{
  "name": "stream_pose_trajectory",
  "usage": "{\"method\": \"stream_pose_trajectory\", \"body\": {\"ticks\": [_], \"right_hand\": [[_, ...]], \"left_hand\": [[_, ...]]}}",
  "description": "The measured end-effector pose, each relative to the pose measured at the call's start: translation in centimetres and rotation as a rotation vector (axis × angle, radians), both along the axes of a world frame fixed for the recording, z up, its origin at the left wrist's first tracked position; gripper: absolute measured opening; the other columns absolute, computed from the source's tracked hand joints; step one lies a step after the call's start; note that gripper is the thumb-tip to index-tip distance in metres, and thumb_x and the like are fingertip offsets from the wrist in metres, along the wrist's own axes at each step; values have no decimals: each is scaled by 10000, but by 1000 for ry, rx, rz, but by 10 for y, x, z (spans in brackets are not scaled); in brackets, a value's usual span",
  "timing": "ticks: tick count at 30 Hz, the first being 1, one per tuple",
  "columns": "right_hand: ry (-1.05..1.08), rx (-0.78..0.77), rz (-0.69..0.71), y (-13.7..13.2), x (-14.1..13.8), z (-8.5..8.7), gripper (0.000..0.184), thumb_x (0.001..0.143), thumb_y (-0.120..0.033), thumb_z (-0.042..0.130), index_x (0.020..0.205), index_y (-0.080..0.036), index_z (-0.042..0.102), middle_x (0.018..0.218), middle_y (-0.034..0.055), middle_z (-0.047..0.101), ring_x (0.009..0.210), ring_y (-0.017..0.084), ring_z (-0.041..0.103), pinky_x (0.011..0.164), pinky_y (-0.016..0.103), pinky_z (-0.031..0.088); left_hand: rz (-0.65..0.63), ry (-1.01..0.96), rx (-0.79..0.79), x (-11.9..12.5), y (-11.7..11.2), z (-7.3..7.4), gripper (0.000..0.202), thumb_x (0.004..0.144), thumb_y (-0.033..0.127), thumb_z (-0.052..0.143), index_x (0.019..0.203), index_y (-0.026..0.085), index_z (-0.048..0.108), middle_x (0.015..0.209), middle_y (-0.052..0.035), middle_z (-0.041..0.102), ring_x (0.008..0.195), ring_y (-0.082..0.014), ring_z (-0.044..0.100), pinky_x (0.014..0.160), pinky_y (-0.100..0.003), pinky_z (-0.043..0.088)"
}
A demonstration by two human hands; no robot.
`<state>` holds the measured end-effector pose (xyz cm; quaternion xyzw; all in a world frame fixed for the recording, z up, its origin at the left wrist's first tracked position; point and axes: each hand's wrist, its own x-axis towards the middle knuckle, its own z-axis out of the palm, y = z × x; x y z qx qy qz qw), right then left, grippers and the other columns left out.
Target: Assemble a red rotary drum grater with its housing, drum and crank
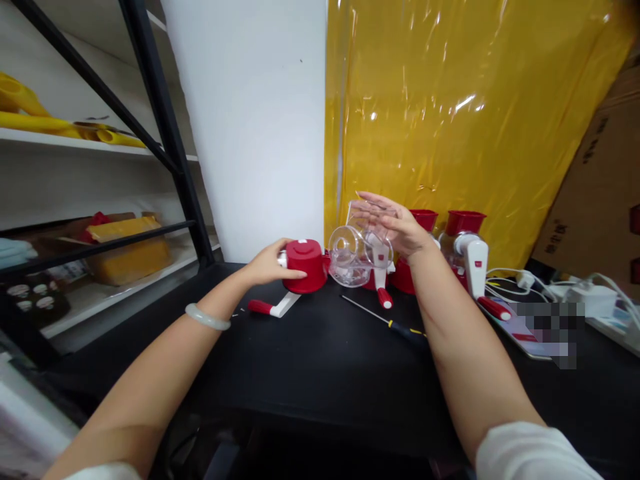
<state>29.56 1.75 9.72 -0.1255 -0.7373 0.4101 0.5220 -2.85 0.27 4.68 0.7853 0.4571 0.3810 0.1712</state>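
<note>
My left hand [270,265] grips a red round housing [306,265] that stands on the black table [310,360], with a white crank arm and red handle [273,307] lying below it. My right hand [395,228] rests with fingers spread on a clear plastic drum piece [353,255] pressed against the right side of the red housing. Behind my right hand stand two more red and white hand-crank units [467,250]. A pale bangle [207,318] circles my left wrist.
A screwdriver [385,321] with a black and yellow handle lies on the table in front. White cables and a power strip [593,297] lie at the right. A black shelf frame [170,133] stands left, yellow plastic sheeting [450,113] behind, a cardboard box [600,193] at right.
</note>
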Motion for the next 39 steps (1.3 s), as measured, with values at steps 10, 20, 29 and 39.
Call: {"method": "stream_pose_trajectory", "body": {"ticks": [10, 20, 29, 39], "right_hand": [[-67, 11, 27, -9, 0, 2, 769, 661, -593, 812, 1313, -253, 588, 1327, 125, 643, 1190, 295, 630, 982, 526, 529], [-89, -110, 73, 9, -38, -21, 723, 645, -434, 867, 1279, -236, 583, 1288, 113, 648, 1181, 270, 620, 1002, 506, 522], [-187, -56, 35, 10, -35, -23, 750, 665, -453, 861, 1315, -216, 571, 1319, 124, 627, 1266, 288, 565, 1046, 524, 499], [-449, 70, -256, -5, -30, -11, 726, 693, -494, 811, 1319, -223, 564, 1257, 114, 634, 1179, 291, 613, 1028, 490, 507]], "left_hand": [[-179, -46, -156, 41, -28, -47, 747, 546, 350, 914, 1219, 226, 617, 1212, -120, 693, 1094, -348, 662, 999, -482, 480], [-194, -47, -141, 50, -33, -61, 889, 572, 384, 911, 1362, 210, 542, 1342, -162, 620, 1235, -381, 588, 1103, -543, 393], [-192, 25, -99, 50, -32, -63, 912, 577, 448, 901, 1369, 191, 526, 1352, -169, 608, 1251, -390, 571, 1097, -554, 402], [-164, 123, -78, 51, -33, -64, 1014, 592, 534, 877, 1420, 161, 427, 1401, -205, 553, 1275, -398, 552, 1083, -577, 417]]}}
